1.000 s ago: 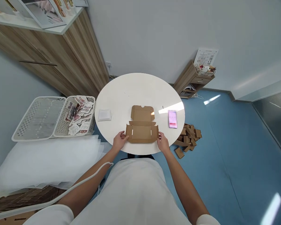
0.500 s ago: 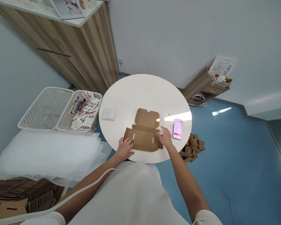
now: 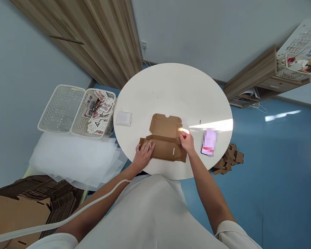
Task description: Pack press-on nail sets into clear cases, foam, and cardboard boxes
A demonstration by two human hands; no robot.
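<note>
A brown cardboard box, partly folded, lies on the round white table with its lid panel spread out on the far side. On the box's left part rests my left hand, fingers stretched out flat over the panel. My right hand is at the right end, near the fold between base and lid, its fingers closed in a pinch on a side flap. The fingertips there are partly hidden. A pale slit shows in the base panel between the hands.
A phone lies right of the box, and a flat white packet on the left. Baskets beside the table include one of printed cards. White sheets and stacked cardboard are at left; folded boxes sit at lower right.
My right hand has moved slightly up along the box's right end and its fingers have closed on the flap. My left hand has slid further over the panel. The view has shifted.
</note>
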